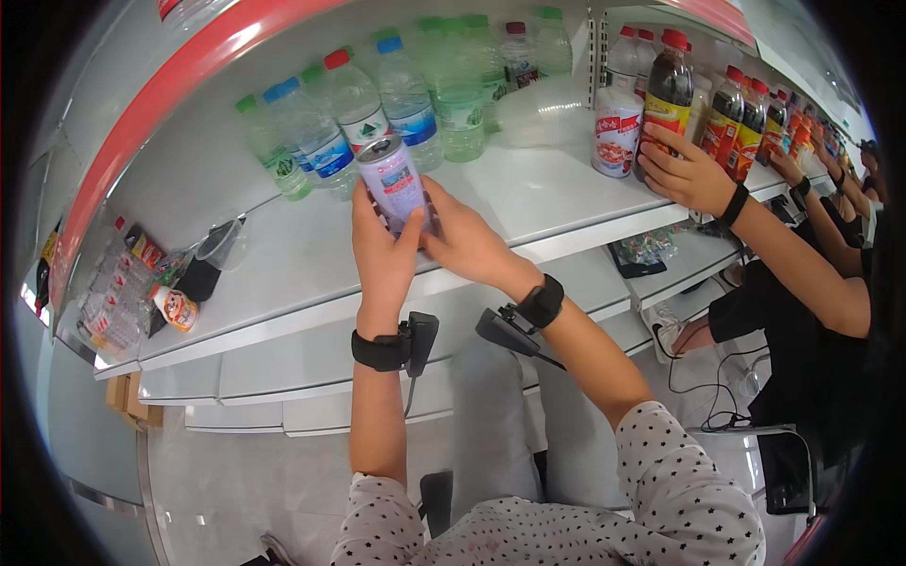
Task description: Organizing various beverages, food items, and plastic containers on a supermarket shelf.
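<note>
A pale purple drink can (pixel 393 178) with a silver top is held between both hands, tilted over the white shelf. My left hand (pixel 383 244) grips it from the left, its thumb across the lower front. Around the can's right side and bottom is my right hand (pixel 463 237). Behind it stand several plastic bottles: a red-capped bottle (pixel 355 95), a blue-capped bottle (pixel 409 106) and a green-tinted bottle (pixel 460 117). To their right lie stacked clear plastic cups (pixel 541 113).
A co-worker's hand (pixel 676 166) touches a dark cola bottle (pixel 669 92) beside a white-and-red container (pixel 616 134). At the left are an orange-and-white bottle (pixel 175 308), a clear cup (pixel 225 244) and bundled bottles (pixel 113 297). Lower shelves (pixel 297 357) lie below the front edge (pixel 566 244).
</note>
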### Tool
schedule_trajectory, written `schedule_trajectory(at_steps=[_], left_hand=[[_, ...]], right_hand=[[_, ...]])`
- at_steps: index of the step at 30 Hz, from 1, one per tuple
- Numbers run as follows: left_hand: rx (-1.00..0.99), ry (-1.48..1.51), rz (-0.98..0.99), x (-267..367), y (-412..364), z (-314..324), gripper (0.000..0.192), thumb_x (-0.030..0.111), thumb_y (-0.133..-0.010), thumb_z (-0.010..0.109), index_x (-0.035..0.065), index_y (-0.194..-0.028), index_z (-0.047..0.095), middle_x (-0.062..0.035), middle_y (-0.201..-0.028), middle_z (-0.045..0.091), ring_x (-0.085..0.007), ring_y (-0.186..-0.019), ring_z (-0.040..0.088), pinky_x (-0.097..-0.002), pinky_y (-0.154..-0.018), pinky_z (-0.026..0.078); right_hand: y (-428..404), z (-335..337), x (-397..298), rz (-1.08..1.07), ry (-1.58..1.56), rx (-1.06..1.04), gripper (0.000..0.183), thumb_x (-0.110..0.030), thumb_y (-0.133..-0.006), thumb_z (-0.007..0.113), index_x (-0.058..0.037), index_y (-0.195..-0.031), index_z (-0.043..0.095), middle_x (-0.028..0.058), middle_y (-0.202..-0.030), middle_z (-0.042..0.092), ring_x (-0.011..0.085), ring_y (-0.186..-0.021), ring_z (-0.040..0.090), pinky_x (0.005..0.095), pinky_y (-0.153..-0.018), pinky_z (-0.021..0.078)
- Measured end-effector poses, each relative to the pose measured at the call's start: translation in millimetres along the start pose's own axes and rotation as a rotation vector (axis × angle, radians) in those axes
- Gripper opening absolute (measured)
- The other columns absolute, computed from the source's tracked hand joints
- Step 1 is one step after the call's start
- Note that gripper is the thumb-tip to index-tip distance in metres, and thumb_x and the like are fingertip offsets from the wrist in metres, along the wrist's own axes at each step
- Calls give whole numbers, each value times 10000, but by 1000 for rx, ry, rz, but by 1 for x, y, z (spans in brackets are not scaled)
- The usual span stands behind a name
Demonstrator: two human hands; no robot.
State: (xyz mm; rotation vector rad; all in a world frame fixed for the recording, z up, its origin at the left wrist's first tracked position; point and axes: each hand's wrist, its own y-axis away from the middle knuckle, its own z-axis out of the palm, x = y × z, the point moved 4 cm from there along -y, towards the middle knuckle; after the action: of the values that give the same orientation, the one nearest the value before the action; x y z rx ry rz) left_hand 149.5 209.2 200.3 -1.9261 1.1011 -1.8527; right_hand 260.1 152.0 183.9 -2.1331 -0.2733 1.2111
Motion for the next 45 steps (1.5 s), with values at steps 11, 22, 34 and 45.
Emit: schedule_trajectory(at_steps=[11,22,34,45], left_hand=[[393,-897,1,-39,-19,-89,648,255,-656,801,-48,-1150,510,-193,-1117,567,-270,-988,588,-365,-750,494],[610,-689,-44,-118,-11,-311,656,210,-723,780,-85,-1178,410,-204,-1132,518,-271,-1007,532,-363,-895,426],[691,-879,56,-95,18,-278,902,107,-762,687,-50,-1443,116,-258,-1368,361,-342,-1207,447,-360,-1026,328],[791,-1216,17,-88,20,-276,866,175,-747,733,-62,-1397,212,-294,-1240,451,-441,-1116,446,-460,-969,360]], right_hand=[[10,-3,0,71,274,-28,510,-193,-810,618,-29,-1274,484,214,-1219,547,363,-1115,523,402,-949,424],[11,0,0,16,332,-30,389,-171,-807,585,-9,-1160,552,178,-1102,589,330,-1066,533,404,-900,455],[79,-202,22,-164,981,1177,794,-130,-664,768,38,-1321,355,227,-1322,404,357,-1218,403,429,-1025,316],[86,-233,57,248,610,954,661,-316,-690,789,-26,-1187,464,160,-1041,642,292,-933,640,358,-801,494]])
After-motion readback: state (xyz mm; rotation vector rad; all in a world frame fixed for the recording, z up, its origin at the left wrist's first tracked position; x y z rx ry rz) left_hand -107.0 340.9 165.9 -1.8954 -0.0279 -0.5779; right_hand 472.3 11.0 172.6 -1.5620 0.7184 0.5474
